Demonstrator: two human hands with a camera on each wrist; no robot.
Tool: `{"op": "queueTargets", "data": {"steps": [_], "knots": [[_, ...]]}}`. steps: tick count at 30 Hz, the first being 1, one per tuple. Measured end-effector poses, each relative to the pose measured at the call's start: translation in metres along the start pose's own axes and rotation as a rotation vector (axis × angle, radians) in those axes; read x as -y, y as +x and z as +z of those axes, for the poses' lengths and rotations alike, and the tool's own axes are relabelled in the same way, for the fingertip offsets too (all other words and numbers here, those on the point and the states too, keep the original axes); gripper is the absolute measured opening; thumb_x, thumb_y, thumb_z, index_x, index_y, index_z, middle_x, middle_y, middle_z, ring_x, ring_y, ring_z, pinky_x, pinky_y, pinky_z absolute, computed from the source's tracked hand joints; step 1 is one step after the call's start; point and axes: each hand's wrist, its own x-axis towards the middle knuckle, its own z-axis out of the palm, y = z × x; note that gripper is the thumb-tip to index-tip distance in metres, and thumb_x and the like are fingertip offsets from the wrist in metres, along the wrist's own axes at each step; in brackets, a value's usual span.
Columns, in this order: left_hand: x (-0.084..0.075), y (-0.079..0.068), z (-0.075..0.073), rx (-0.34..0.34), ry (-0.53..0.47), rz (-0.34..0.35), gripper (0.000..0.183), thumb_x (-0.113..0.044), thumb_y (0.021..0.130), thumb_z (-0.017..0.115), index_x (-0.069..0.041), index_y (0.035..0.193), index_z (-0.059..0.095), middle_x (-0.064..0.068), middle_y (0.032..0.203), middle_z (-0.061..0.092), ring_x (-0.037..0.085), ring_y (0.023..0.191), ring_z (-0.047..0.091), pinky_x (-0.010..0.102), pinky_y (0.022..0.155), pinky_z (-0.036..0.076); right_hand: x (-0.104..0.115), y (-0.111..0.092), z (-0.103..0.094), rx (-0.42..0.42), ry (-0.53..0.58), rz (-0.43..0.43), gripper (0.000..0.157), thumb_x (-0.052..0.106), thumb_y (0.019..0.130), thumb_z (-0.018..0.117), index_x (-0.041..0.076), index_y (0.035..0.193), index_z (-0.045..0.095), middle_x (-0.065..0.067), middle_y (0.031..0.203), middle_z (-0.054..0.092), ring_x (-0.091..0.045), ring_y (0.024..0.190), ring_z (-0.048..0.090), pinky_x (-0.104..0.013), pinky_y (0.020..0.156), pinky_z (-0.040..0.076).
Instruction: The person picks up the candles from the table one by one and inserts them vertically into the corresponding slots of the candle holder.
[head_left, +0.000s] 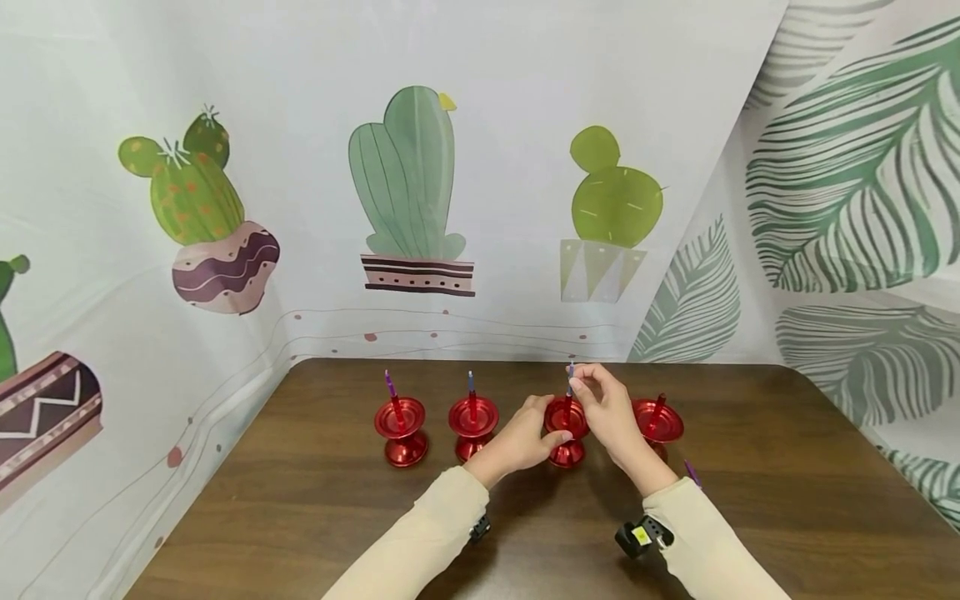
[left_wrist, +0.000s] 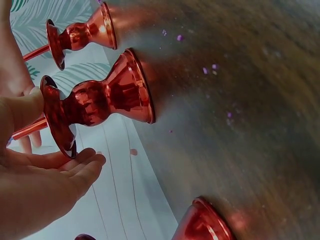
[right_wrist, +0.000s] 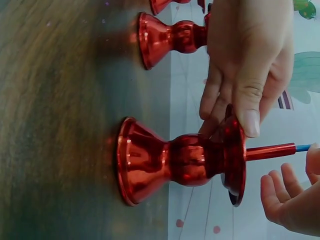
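Observation:
My left hand (head_left: 523, 437) grips the dish of a shiny red candle holder (head_left: 567, 452), thumb over the rim and fingers beneath it, as the left wrist view shows. That holder (right_wrist: 187, 160) stands upright on the table, with a red tube rising from its dish. A thin blue candle (right_wrist: 302, 148) stands in the top of the tube. Thumb and fingertips of my right hand (head_left: 611, 412) pinch the candle's upper part. Left of these stand two more red holders, one with a purple candle (head_left: 390, 383), the other with a blue candle (head_left: 471, 382).
A further red holder (head_left: 658, 421) with a bare tube stands on the right, partly behind my right wrist. A purple candle (head_left: 692, 472) shows beside the right sleeve. Small purple crumbs (left_wrist: 180, 38) dot the brown wooden table (head_left: 300, 508). A patterned cloth hangs behind.

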Motion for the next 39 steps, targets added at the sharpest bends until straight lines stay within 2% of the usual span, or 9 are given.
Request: {"op": "queueTargets", "data": {"steps": [5,9,13,17,20,25,29,33,39], "knots": [[0.001,0.0,0.0,-0.005,0.002,0.005,0.063,-0.022,0.092,0.067,0.009,0.139,0.04,0.02,0.132,0.049,0.029,0.123,0.051,0.038,0.103,0.042,-0.004,0.002,0.002,0.043,-0.06,-0.043,0.009,0.002,0.099,0.049,-0.006,0.102,0.052,-0.02,0.124,0.06,-0.028,0.105,0.056,-0.015,0.085,0.044],[0.001,0.0,0.0,-0.004,-0.006,0.005,0.063,-0.022,0.091,0.067,0.009,0.139,0.04,0.02,0.133,0.048,0.029,0.123,0.051,0.038,0.103,0.042,-0.006,0.002,0.002,0.079,-0.111,-0.081,0.009,0.003,0.1,0.046,-0.001,0.103,0.053,-0.019,0.122,0.06,-0.03,0.105,0.056,-0.026,0.089,0.045],[0.002,-0.001,0.001,-0.015,0.004,0.018,0.062,-0.022,0.091,0.067,0.01,0.138,0.04,0.021,0.131,0.049,0.028,0.122,0.052,0.037,0.103,0.042,-0.009,0.0,0.002,0.105,-0.089,-0.092,0.013,0.002,0.1,0.044,-0.003,0.109,0.054,-0.02,0.119,0.06,-0.03,0.108,0.055,-0.034,0.094,0.046],[0.002,-0.001,0.002,-0.024,0.021,0.036,0.061,-0.022,0.092,0.066,0.011,0.136,0.041,0.022,0.13,0.049,0.028,0.121,0.052,0.036,0.103,0.042,-0.012,0.0,0.002,0.094,-0.108,-0.119,0.013,0.002,0.1,0.044,-0.003,0.108,0.054,-0.018,0.114,0.062,-0.026,0.102,0.055,-0.03,0.089,0.047],[0.001,-0.001,0.002,-0.025,0.023,0.039,0.06,-0.021,0.092,0.066,0.011,0.136,0.041,0.022,0.13,0.049,0.028,0.121,0.052,0.036,0.104,0.042,-0.012,0.0,0.002,0.07,-0.179,-0.171,0.009,0.002,0.1,0.045,-0.003,0.102,0.053,-0.018,0.112,0.063,-0.025,0.096,0.057,-0.029,0.083,0.047],[0.001,-0.002,0.001,-0.012,0.019,0.044,0.061,-0.021,0.092,0.066,0.012,0.137,0.04,0.023,0.134,0.047,0.03,0.125,0.049,0.037,0.105,0.04,-0.007,-0.003,0.0,0.031,-0.326,-0.261,0.002,0.0,0.097,0.049,-0.001,0.096,0.049,-0.019,0.108,0.06,-0.027,0.091,0.058,-0.039,0.079,0.051],[-0.001,-0.002,0.0,-0.006,0.023,0.037,0.062,-0.023,0.093,0.065,0.01,0.139,0.038,0.023,0.139,0.043,0.029,0.129,0.044,0.037,0.106,0.039,-0.002,-0.007,-0.005,0.003,-0.41,-0.281,0.006,0.001,0.095,0.056,-0.002,0.099,0.053,-0.018,0.102,0.058,-0.028,0.088,0.057,-0.046,0.08,0.05],[-0.004,-0.005,-0.001,-0.044,0.02,0.045,0.06,-0.024,0.095,0.062,0.007,0.141,0.039,0.02,0.14,0.043,0.028,0.13,0.044,0.037,0.106,0.039,0.001,-0.015,-0.013,0.027,-0.42,-0.264,0.014,0.004,0.093,0.061,-0.003,0.106,0.059,-0.016,0.104,0.059,-0.03,0.093,0.061,-0.048,0.083,0.051],[-0.009,-0.011,-0.003,-0.176,0.01,0.109,0.044,-0.021,0.097,0.059,0.002,0.133,0.05,0.013,0.13,0.052,0.022,0.12,0.054,0.032,0.1,0.045,0.006,-0.028,-0.031,0.046,-0.466,-0.37,0.022,0.001,0.089,0.065,-0.001,0.111,0.063,-0.013,0.109,0.064,-0.031,0.104,0.062,-0.052,0.085,0.05]]}}
